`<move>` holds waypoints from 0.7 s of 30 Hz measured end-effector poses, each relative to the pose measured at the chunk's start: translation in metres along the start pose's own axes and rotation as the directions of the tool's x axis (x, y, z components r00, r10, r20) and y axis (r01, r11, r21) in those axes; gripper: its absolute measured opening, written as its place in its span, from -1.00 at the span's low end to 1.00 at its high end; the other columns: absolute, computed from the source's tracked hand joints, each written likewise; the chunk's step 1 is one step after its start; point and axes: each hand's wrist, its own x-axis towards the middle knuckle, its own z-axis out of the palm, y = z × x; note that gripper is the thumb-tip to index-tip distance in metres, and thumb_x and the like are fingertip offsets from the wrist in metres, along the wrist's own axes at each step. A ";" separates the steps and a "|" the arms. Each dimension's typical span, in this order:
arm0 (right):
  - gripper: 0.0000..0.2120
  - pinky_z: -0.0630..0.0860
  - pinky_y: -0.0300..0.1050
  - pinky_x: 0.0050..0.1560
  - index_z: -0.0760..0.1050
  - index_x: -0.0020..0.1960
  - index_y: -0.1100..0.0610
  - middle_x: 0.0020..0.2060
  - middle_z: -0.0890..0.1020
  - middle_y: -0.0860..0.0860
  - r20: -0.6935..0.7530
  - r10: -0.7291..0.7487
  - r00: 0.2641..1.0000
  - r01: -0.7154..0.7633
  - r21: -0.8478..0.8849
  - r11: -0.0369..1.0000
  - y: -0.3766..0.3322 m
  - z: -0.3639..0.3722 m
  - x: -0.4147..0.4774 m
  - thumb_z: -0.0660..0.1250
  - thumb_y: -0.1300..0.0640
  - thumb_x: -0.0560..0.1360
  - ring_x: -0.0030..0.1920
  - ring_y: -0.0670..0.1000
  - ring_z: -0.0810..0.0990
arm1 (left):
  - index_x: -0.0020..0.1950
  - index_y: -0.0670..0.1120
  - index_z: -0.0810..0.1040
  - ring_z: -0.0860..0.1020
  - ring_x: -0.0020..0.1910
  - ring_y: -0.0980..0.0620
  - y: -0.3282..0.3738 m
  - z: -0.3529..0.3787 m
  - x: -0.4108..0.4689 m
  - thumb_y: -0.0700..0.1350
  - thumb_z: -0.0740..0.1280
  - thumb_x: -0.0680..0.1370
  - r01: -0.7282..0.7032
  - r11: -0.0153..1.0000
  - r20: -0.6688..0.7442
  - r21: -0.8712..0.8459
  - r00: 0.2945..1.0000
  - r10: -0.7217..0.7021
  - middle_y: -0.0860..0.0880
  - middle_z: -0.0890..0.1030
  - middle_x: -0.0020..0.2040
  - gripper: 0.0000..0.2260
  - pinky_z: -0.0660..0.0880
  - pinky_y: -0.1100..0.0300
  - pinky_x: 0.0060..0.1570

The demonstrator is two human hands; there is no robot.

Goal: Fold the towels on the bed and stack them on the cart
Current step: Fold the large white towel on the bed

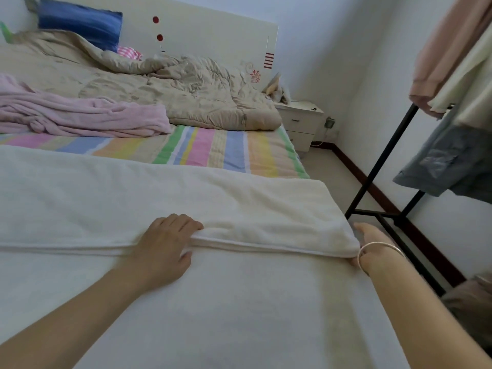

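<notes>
Left hand, right hand gripping white towel, rack beside

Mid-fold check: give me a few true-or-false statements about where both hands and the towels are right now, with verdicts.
1. The left hand has a grip on the folded edge of the white towel. True.
2. The right hand is clear of the white towel. False: it holds the towel's right corner.
3. A bracelet sits on the right wrist. True.
4. The pink towel lies crumpled behind the white towel, with neither hand touching it. True.
5. The white towel is already folded small. False: it lies spread wide across the bed, with one fold in it.
</notes>
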 end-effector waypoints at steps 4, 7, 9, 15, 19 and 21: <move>-0.67 0.50 0.16 0.20 0.53 0.09 0.32 0.04 0.59 0.22 -0.065 -0.094 0.993 0.068 -0.335 0.940 0.004 -0.007 0.002 0.45 0.16 0.40 0.07 0.26 0.59 | 0.21 -0.11 0.56 0.57 -0.07 -0.09 0.005 0.002 0.006 -0.23 0.48 0.06 -0.055 0.963 0.042 0.265 0.998 0.046 -0.06 0.58 0.05 -0.31 0.44 0.08 -0.12; -0.66 0.55 0.06 0.06 0.51 0.20 0.38 -0.10 0.57 0.19 0.004 -0.103 0.995 0.097 -0.388 0.916 0.006 -0.008 -0.009 0.41 0.26 0.46 -0.08 0.23 0.58 | 0.24 -0.19 0.57 0.54 -0.21 -0.13 0.008 0.004 0.010 -0.38 0.39 0.05 -0.060 0.898 0.019 0.435 0.998 0.057 -0.13 0.57 -0.06 -0.28 0.41 0.10 -0.30; -0.68 0.51 -0.11 -0.14 0.47 0.26 0.37 -0.15 0.55 0.15 0.085 -0.118 0.989 0.141 -0.359 0.923 0.007 -0.011 -0.015 0.33 0.35 0.51 -0.27 0.10 0.50 | 0.35 -0.21 0.47 0.50 -0.25 -0.13 0.008 0.007 0.011 -0.38 0.20 0.22 -0.069 0.867 -0.019 0.494 0.996 0.089 -0.13 0.55 -0.11 -0.34 0.34 0.10 -0.33; -0.71 0.56 -0.01 -0.04 0.54 0.10 0.37 -0.03 0.62 0.24 0.101 -0.238 0.966 0.258 -0.311 0.914 0.012 -0.023 -0.011 0.42 0.20 0.48 -0.19 0.14 0.57 | 0.44 -0.22 0.27 0.50 -0.28 -0.13 0.003 0.011 0.010 -0.41 0.04 0.35 -0.105 0.858 -0.113 0.502 0.976 0.185 -0.17 0.53 -0.01 -0.37 0.29 0.11 -0.45; -0.79 0.57 -0.01 -0.03 0.50 0.10 0.27 -0.01 0.58 0.20 0.067 -0.338 0.939 0.345 -0.197 0.918 0.007 -0.026 -0.008 0.34 0.15 0.54 -0.05 0.15 0.55 | 0.22 -0.15 0.45 0.56 -0.23 -0.08 0.004 -0.002 0.004 -0.39 0.27 0.33 -0.119 0.940 -0.245 0.318 0.948 0.203 -0.08 0.55 -0.06 -0.53 0.45 0.09 -0.53; -0.74 0.57 0.08 0.02 0.51 0.11 0.22 -0.01 0.60 0.16 0.015 -0.425 0.905 0.407 -0.313 0.858 0.005 -0.027 -0.001 0.34 0.07 0.53 -0.04 0.15 0.56 | 0.04 -0.12 0.54 0.56 -0.24 -0.04 0.010 -0.012 -0.001 -0.29 0.21 0.39 -0.119 0.970 -0.282 0.211 0.943 0.177 -0.01 0.54 -0.14 -0.73 0.45 0.12 -0.52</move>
